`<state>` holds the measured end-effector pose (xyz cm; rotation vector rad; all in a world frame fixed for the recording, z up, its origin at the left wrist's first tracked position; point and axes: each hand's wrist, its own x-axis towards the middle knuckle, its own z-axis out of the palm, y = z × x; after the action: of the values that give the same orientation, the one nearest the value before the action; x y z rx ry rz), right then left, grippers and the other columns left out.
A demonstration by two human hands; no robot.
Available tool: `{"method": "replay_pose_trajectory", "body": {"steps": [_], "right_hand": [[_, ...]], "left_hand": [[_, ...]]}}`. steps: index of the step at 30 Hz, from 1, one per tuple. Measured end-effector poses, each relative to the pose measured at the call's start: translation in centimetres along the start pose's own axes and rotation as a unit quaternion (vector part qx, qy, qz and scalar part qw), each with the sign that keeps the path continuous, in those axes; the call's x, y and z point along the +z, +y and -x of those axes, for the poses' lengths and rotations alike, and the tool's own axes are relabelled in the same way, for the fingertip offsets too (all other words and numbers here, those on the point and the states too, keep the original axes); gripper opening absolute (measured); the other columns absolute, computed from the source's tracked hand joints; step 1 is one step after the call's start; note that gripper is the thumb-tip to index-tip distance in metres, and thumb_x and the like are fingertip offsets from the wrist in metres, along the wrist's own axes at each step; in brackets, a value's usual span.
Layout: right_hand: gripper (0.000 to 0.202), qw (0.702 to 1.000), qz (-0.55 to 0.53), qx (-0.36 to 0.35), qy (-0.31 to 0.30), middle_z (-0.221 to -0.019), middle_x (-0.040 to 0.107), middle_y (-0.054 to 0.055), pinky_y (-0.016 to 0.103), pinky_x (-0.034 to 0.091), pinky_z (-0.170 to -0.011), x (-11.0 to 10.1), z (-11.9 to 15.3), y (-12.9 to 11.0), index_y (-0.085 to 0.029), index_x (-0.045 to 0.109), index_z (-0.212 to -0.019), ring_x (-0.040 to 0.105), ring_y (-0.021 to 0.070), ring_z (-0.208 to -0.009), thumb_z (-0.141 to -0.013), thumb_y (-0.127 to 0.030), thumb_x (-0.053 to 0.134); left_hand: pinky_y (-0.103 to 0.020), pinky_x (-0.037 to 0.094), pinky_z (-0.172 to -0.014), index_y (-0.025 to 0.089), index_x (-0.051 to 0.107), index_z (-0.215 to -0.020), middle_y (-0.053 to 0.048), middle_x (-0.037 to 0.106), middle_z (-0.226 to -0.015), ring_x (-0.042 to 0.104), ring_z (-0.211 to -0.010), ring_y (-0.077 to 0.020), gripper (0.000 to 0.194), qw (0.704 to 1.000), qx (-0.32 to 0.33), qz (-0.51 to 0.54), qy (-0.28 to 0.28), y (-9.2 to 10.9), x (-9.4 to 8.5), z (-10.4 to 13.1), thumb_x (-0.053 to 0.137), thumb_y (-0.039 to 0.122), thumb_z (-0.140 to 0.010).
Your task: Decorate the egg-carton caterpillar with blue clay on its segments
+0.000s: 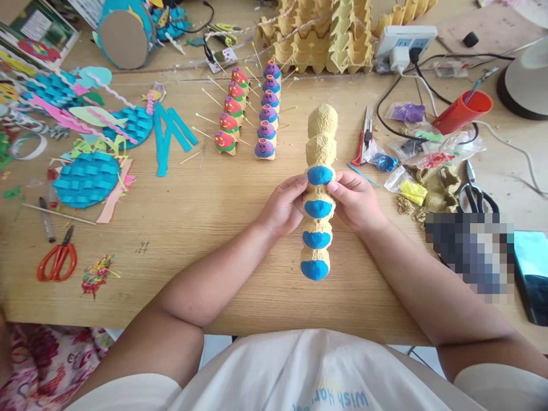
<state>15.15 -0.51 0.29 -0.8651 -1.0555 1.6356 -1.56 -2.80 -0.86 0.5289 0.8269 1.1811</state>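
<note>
Between my hands is an egg-carton strip (322, 149), a row of tan bumps running away from me. Blue clay patches (317, 209) cover part of several bumps at the near end; the two far bumps are bare. On its left side my left hand (287, 206) is closed, thumb at the third bump from the far end. From the right my right hand (358, 200) pinches the same bump, its thumb on the edge of the blue. Two finished rows stand beyond: red caterpillars (232, 107) and purple caterpillars (268, 117) with faces and pin-like feelers.
At right lie a utility knife (367, 134), a yellow clay packet (413, 192), black-handled scissors (477, 197) and a red cup (464, 111). Egg trays (317, 43) and a power strip (406, 41) sit behind. Left are woven blue paper crafts (88, 178) and red-handled scissors (57, 261).
</note>
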Motion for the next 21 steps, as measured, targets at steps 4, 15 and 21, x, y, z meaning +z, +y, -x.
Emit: {"method": "replay_pose_trajectory", "body": {"steps": [4, 15, 21], "right_hand": [[0.06, 1.0, -0.012, 0.008, -0.015, -0.071, 0.065, -0.003, 0.03, 0.051, -0.06, -0.13, -0.03, 0.0, -0.025, 0.075, -0.078, 0.054, 0.0135, -0.063, -0.063, -0.069, 0.112], [0.063, 1.0, 0.006, 0.002, 0.006, -0.069, 0.062, -0.004, 0.031, 0.05, -0.061, -0.17, -0.08, 0.28, -0.025, 0.07, -0.075, 0.053, 0.0146, -0.063, -0.065, -0.073, 0.109], [0.062, 0.999, -0.018, 0.028, -0.001, -0.072, 0.065, -0.003, 0.032, 0.055, -0.062, -0.22, -0.2, 0.14, -0.026, 0.072, -0.081, 0.057, 0.0155, -0.064, -0.065, -0.072, 0.11]], "left_hand": [[-0.039, 0.063, -0.08, 0.026, 0.08, -0.09, -0.004, 0.082, -0.085, 0.079, -0.086, -0.0251, 0.036, 1.0, -0.008, 0.014, -0.006, -0.09, -0.16, -0.13, 0.094, 0.059, -0.092], [-0.038, 0.06, -0.087, 0.024, 0.078, -0.082, -0.004, 0.078, -0.081, 0.079, -0.093, -0.0262, 0.035, 1.0, 0.019, 0.007, 0.013, -0.04, 0.51, 0.01, 0.096, 0.053, -0.093], [-0.03, 0.056, -0.077, 0.02, 0.082, -0.086, -0.002, 0.077, -0.079, 0.073, -0.079, -0.017, 0.038, 0.997, 0.069, 0.028, -0.009, -0.13, 0.83, 0.07, 0.094, 0.055, -0.096]]}}
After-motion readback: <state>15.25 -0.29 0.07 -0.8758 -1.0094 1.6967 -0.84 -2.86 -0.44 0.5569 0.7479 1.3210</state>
